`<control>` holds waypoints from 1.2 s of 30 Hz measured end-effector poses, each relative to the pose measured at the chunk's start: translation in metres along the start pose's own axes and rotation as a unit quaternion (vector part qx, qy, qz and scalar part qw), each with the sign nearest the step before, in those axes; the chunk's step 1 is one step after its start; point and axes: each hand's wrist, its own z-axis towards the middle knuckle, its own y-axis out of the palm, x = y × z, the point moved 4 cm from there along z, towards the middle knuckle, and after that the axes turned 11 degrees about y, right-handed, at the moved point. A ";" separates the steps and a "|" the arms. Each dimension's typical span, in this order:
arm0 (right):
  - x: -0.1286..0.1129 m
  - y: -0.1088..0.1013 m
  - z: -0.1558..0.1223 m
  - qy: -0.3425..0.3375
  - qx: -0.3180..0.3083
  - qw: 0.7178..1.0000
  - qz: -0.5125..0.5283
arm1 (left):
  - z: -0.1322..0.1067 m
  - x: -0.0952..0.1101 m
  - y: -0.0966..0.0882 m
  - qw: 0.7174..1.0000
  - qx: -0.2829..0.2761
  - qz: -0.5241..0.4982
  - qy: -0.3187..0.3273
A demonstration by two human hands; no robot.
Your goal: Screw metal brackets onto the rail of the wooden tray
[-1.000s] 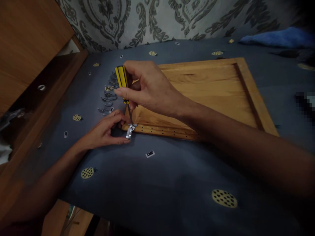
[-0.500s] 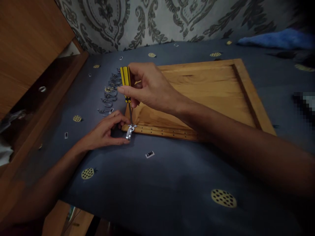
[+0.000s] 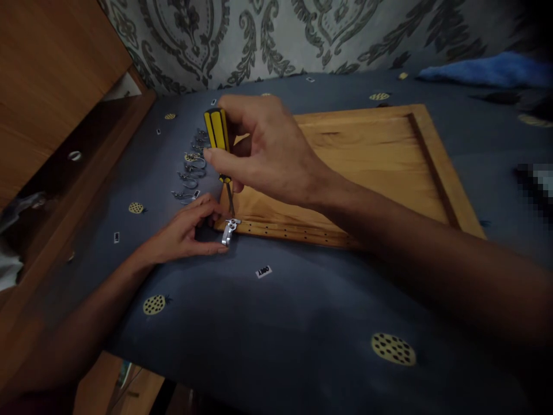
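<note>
My right hand point(image 3: 272, 147) is wrapped round the yellow-and-black handle of a screwdriver point(image 3: 217, 135). Its shaft points down, with the handle leaning left and the tip at or just above a silver metal hook point(image 3: 228, 231). That hook sits on the near left corner of a wooden tray-like board point(image 3: 449, 178), over a strip with a row of small dark holes. My left hand point(image 3: 185, 227) steadies the hook from the left, thumb at its curved lower end and fingers by the board's corner. Further back, several similar metal hooks point(image 3: 189, 180) lie in a row on the cloth.
A dark blue cloth point(image 3: 302, 323) with pineapple prints covers the surface. On the left stands a wooden cabinet point(image 3: 52, 75) with an open shelf. Blue fabric point(image 3: 496, 70) lies at the back right, and a pixelated dark object point(image 3: 538, 184) at the right edge.
My right hand has risen slightly, and the screwdriver's handle has tipped further left. The left hand and the hook remain in place.
</note>
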 end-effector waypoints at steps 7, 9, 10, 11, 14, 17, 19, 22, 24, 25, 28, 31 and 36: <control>0.001 0.004 0.000 0.000 -0.003 1.000 -0.003 | 0.000 -0.001 0.002 1.000 0.014 -0.004 0.012; 0.002 0.005 -0.001 0.001 -0.007 1.000 0.000 | 0.000 -0.001 0.001 1.000 0.011 -0.001 0.004; 0.003 0.006 -0.001 0.001 -0.009 1.000 0.001 | 0.001 -0.001 0.001 1.000 0.008 0.000 0.000; 0.003 0.006 -0.001 0.000 -0.010 1.000 0.001 | 0.001 -0.001 0.001 1.000 0.005 0.002 -0.003; 0.004 0.007 -0.001 -0.004 -0.011 1.000 -0.001 | 0.000 -0.001 0.001 1.000 0.003 0.007 -0.003; 0.004 0.008 -0.001 -0.005 -0.012 1.000 -0.007 | 0.000 -0.002 0.001 1.000 0.011 0.004 0.006; 0.003 0.008 -0.002 0.001 -0.018 1.000 -0.009 | 0.001 -0.001 0.001 1.000 0.012 0.002 0.010; 0.001 0.008 -0.003 -0.008 -0.029 0.999 -0.018 | 0.002 0.001 0.001 1.000 0.005 0.001 0.001; -0.001 0.008 -0.003 -0.032 -0.039 0.998 -0.033 | 0.002 0.002 0.000 1.000 0.004 0.005 -0.005; -0.002 0.008 -0.003 -0.046 -0.049 0.997 -0.039 | 0.002 0.002 0.000 1.000 0.005 0.009 -0.006; -0.003 0.006 -0.003 -0.069 -0.094 0.993 -0.035 | 0.000 0.001 0.000 1.000 0.009 0.016 -0.001; -0.004 0.003 -0.002 -0.060 -0.157 0.986 -0.014 | -0.002 -0.001 0.000 1.000 0.010 0.017 0.006; -0.007 -0.003 -0.002 -0.030 -0.232 0.972 -0.010 | -0.002 -0.001 0.001 1.000 0.013 0.015 0.015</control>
